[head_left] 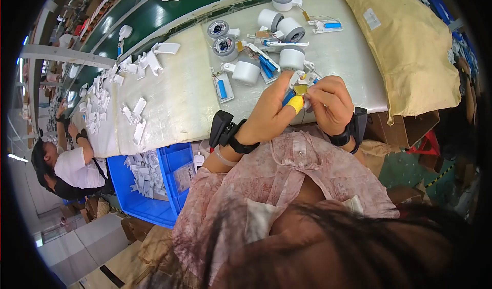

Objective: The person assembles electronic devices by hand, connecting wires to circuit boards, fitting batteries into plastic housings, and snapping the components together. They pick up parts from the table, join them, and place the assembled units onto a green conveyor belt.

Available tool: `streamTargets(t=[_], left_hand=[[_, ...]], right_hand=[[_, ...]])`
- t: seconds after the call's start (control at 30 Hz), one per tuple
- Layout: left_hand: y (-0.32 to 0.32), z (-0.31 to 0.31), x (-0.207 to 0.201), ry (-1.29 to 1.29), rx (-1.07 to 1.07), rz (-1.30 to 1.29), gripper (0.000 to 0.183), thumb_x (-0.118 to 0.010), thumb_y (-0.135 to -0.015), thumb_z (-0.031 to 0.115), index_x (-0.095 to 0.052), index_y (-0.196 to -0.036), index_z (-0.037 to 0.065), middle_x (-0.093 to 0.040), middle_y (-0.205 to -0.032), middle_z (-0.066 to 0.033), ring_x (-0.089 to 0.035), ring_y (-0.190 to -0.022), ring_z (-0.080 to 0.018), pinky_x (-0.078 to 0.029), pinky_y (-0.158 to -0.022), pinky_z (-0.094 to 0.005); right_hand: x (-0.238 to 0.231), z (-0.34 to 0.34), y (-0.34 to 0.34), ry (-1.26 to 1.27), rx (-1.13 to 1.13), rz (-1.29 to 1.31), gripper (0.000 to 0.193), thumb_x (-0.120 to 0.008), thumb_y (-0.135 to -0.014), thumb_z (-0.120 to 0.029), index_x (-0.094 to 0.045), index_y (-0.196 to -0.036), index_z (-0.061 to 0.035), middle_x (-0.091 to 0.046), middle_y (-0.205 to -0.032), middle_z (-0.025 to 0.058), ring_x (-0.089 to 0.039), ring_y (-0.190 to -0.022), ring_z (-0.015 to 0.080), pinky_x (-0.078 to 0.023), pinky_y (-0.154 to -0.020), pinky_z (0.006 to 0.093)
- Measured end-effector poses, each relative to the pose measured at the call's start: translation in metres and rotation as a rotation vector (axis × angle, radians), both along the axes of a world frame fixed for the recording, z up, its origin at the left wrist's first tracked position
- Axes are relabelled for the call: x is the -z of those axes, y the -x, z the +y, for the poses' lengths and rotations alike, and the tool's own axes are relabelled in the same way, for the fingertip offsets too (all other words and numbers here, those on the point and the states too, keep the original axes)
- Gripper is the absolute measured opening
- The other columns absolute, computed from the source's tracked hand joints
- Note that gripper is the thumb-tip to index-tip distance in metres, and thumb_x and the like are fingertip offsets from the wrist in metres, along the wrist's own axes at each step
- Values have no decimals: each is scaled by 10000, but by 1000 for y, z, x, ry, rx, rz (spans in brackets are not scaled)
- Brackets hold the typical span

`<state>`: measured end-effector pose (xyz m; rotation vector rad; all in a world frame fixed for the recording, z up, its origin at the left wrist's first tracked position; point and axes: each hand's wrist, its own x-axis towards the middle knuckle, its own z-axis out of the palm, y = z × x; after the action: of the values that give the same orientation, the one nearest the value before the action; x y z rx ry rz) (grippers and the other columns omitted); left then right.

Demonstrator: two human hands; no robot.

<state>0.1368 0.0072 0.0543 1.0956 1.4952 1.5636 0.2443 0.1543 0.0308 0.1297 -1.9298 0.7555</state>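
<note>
My left hand (267, 113), with a yellow cover on the thumb, is closed around a small white plastic assembly (297, 77) that has a blue battery cell and a yellowish square piece (300, 90). Pinched fingers of my right hand (332, 104) meet the assembly's right side; whether they grip the square piece or a thin wire cannot be made out. Just beyond my hands lie several white round housings with grey rims, one of them a white cylinder (246, 72). Among these are white arm parts with blue cells, such as a flat battery holder (222, 87) at the left and another holder (328, 26) at the far right.
Loose white plastic parts (98, 103) are spread over the table's left side. A blue crate (132, 204) of white pieces stands below its near edge. At right, a brown paper sack (405, 53) overhangs a cardboard box (382, 130). Beyond the table runs a green conveyor (154, 14); a co-worker (79, 166) is at left.
</note>
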Motion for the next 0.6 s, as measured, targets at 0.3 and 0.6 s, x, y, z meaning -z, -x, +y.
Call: streamTargets(t=[0.3, 0.6], left_hand=[[5, 1, 2, -15, -42, 57, 431, -440, -870, 46, -433, -1299, 1, -567, -955, -49, -524, -743, -79, -457, -632, -221], [9, 4, 7, -149, -151, 423, 394, -458, -869, 58, -465, -1258, -2, -582, -900, -50, -530, -741, -91, -451, -625, -232]], right_hand=[[0, 2, 6, 11, -27, -54, 317, -748, -623, 69, -689, -908, -55, -643, -865, 70, -606, -772, 248, -481, -685, 341], [-2, -2, 13, 69, -43, -45, 239, -747, -691, 60, -680, -894, -45, -637, -829, 73, -609, -749, 243, -474, -687, 340]])
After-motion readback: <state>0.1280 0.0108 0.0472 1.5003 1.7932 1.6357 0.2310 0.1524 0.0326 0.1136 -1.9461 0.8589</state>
